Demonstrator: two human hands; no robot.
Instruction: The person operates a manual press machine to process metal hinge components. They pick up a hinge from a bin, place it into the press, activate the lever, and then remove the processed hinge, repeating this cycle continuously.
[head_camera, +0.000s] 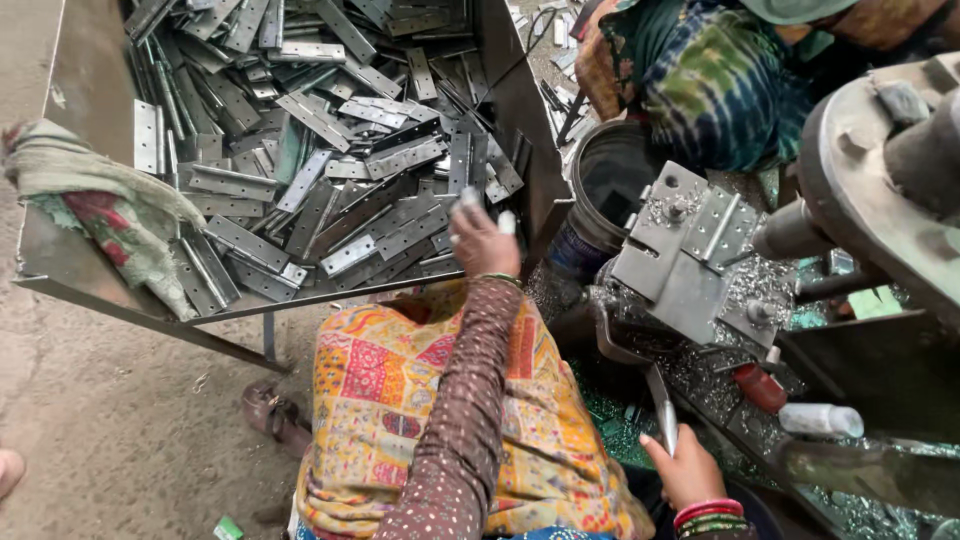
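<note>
**Steel hinge plates: pick-up hazards at the bin edge**

Steel hinge plates (320, 150) fill the metal bin (90, 80) in a loose, interlocked heap, and I read the following risks from the head view.

1. Left hand (482, 240). It reaches over the near rim of the bin and rests on the heap at its front right corner. The fingers (470, 205) are spread a little and I cannot tell whether they close on any one plate. Judgement: the plates lie crossed and tilted, so lifting one may drag its neighbours, and stamped edges could cut a fingertip. White coverings show on two fingertips; the rest look bare.

2. Right hand (688, 470). Its fingers are wrapped round a slim metal lever (663, 415) that rises toward the press fixture (690, 255). Judgement: if the lever moves while the left hand is feeding the fixture, a pinch is possible.

3. Surroundings. Metal swarf (700, 375) lies thick about the fixture base; it may slip under a plate and seat it crooked. A cloth (110, 210) hangs over the bin's left rim, well apart from both hands. A dark bucket (610, 180) stands between bin and fixture, and a second person in patterned cloth (710, 80) sits just beyond it, near enough to be struck by a dropped plate.
</note>
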